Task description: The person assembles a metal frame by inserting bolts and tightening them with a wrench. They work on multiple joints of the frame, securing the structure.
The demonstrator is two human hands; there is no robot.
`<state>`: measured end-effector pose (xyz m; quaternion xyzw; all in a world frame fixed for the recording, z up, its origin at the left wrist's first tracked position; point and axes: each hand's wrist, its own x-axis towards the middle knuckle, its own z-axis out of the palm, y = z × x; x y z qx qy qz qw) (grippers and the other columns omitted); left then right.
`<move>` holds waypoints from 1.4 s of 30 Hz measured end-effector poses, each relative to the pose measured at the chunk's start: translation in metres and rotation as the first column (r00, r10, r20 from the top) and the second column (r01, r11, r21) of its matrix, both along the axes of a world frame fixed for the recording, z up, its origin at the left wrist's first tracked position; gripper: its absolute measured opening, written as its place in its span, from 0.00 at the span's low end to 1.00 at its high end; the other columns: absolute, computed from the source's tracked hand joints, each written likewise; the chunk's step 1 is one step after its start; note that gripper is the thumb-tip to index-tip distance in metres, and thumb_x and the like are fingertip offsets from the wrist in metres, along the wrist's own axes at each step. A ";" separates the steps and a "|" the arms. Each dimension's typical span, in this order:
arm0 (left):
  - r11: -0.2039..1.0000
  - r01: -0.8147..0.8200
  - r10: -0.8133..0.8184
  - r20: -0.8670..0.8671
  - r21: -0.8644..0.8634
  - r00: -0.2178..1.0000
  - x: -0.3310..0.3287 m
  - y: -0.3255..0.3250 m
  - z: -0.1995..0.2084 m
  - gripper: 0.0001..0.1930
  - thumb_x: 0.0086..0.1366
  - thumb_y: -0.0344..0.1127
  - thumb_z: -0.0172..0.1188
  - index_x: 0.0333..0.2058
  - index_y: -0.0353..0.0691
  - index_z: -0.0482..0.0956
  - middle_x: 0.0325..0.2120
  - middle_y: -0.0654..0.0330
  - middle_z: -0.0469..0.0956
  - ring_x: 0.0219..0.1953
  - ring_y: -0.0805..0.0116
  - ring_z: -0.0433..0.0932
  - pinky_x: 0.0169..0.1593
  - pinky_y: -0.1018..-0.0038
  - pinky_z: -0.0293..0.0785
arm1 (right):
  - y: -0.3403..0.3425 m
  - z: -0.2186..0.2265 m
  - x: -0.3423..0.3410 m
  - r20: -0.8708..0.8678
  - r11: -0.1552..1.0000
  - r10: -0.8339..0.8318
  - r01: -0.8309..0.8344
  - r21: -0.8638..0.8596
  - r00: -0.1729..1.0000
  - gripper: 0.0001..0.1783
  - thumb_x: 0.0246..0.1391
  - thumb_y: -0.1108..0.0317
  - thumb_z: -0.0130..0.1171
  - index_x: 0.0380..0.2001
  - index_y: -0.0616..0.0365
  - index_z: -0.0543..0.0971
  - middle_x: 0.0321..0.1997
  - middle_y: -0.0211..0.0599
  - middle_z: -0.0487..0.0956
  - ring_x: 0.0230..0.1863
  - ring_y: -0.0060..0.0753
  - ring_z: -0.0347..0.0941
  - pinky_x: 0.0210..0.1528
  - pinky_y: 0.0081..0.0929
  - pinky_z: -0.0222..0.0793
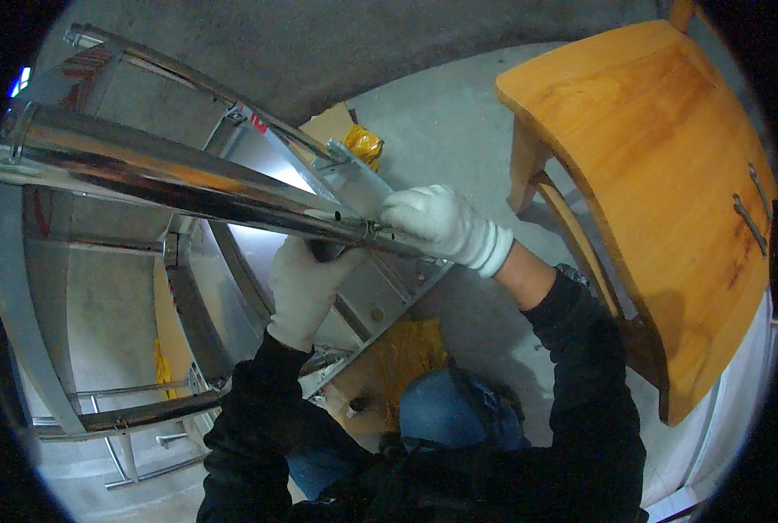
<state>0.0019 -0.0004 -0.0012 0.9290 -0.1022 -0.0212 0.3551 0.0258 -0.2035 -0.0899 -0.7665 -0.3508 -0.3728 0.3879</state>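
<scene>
A shiny round metal tube (pixel 180 181) runs from the left edge of the view to the middle, part of a metal frame. At its near end is a collar-like joint with small dark holes. My right hand (pixel 450 228), in a white knit glove, is closed around that end, its fingertips on top of the metal. Just below the tube, my left hand (pixel 302 288), also gloved, curls with its thumb and fingers about a dark rounded piece (pixel 325 250). Whether this piece belongs to the frame is hidden by the glove and the tube.
The metal frame with flat sheet panels (pixel 219 288) fills the left side. To the right stands a wooden chair or stool (pixel 615 139), with two small dark metal tools (pixel 749 222) on it. Yellow plastic wrapping (pixel 363 144) and cardboard (pixel 406 357) lie on the concrete floor (pixel 458 113).
</scene>
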 end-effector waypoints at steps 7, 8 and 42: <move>0.997 -0.001 0.000 -0.022 -0.071 1.000 0.000 0.002 -0.002 0.23 0.49 0.37 0.72 0.42 0.34 0.77 0.35 0.54 0.82 0.38 0.64 0.81 0.44 0.72 0.75 | -0.005 0.008 -0.005 -0.001 0.982 0.000 0.000 -0.190 1.000 0.04 0.48 0.65 0.54 0.26 0.51 0.74 0.26 0.33 0.72 0.28 0.36 0.75 0.26 0.32 0.72; 0.996 -0.002 0.001 -0.013 -0.094 1.000 0.000 0.001 -0.003 0.23 0.49 0.37 0.72 0.42 0.34 0.77 0.35 0.54 0.82 0.38 0.64 0.81 0.44 0.72 0.75 | -0.005 0.010 -0.004 0.006 0.984 -0.004 0.005 -0.176 1.000 0.04 0.47 0.65 0.54 0.25 0.51 0.74 0.26 0.33 0.72 0.28 0.35 0.75 0.26 0.32 0.72; 1.000 -0.013 0.013 0.058 -0.009 0.998 -0.003 -0.001 -0.003 0.20 0.49 0.38 0.72 0.40 0.37 0.79 0.35 0.56 0.83 0.39 0.65 0.82 0.43 0.70 0.76 | 0.019 0.045 -0.042 -0.598 0.561 0.788 0.228 0.796 0.148 0.11 0.56 0.66 0.58 0.38 0.63 0.74 0.29 0.33 0.77 0.25 0.17 0.71 0.23 0.18 0.68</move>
